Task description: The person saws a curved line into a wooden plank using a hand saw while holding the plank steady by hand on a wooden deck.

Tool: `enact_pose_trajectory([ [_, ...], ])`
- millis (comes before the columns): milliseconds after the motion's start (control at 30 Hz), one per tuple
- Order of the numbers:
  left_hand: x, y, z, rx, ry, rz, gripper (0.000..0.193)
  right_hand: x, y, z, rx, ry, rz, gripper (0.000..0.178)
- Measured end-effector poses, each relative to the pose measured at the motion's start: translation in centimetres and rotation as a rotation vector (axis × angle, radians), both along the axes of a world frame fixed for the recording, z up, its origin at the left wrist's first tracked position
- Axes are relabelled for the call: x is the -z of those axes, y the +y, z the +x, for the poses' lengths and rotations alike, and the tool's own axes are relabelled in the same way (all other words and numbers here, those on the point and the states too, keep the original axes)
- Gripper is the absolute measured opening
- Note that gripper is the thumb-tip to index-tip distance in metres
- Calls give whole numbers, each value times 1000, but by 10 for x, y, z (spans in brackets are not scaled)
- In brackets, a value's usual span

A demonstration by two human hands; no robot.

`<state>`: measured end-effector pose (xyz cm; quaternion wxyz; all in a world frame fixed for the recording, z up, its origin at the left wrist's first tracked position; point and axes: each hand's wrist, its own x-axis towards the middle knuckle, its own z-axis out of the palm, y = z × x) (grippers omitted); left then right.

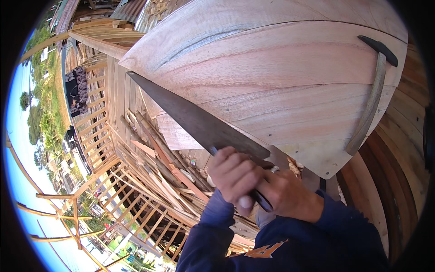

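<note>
Holding a handsaw (190, 113) in both hands, before a large panel of pale planks (272, 95). Gripping its dark handle with the right hand (292, 192), closed, without visible gap under the fingers. Folding the left hand (235, 174) into a fist on the same handle, just beside the right one and touching it. Showing also a small blue thing (213, 150) at the upper side of this fist; cannot tell its kind. Pointing the blade to the upper left, along the lower-left edge of the panel, with the tip near the panel's left corner. Cannot tell about contact between teeth and wood. Wearing dark blue sleeves (349, 222). Seeing on the panel, toward its right side, a hammer-like tool (372, 104) with black head and curved wooden handle, well apart from both hands. Seeing beyond the blade, to the left, a heap of loose wood strips (167, 167), then a slatted wooden railing (93, 118); to the right, curved brown planks (398, 149).
</note>
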<state>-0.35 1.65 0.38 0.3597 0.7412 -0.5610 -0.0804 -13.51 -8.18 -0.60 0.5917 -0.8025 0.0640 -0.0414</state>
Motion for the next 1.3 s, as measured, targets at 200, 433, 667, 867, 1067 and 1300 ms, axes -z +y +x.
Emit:
enact_pose_trajectory([
  [200, 4, -9, -21, 52, -59, -108, 36, -8, -15, -27, -2, -35, -123, 17],
  [433, 27, 4, 96, -328, -84, -276, 51, 9, 12, 116, -25, -49, 42, 21],
  [667, -16, -13, -67, 198, -55, -16, 34, -27, -28, -48, -9, -31, -93, 18],
  [867, 30, -5, 99, -388, -23, -357, 53, 7, 12, 140, -30, -37, 25, 21],
  [1067, -4, 2, -23, 82, -21, 37, 35, -4, -10, -27, -16, -21, -35, 21],
  [1300, 15, -12, 20, -142, -17, -193, 46, -2, -15, 38, -49, 24, -17, 11],
])
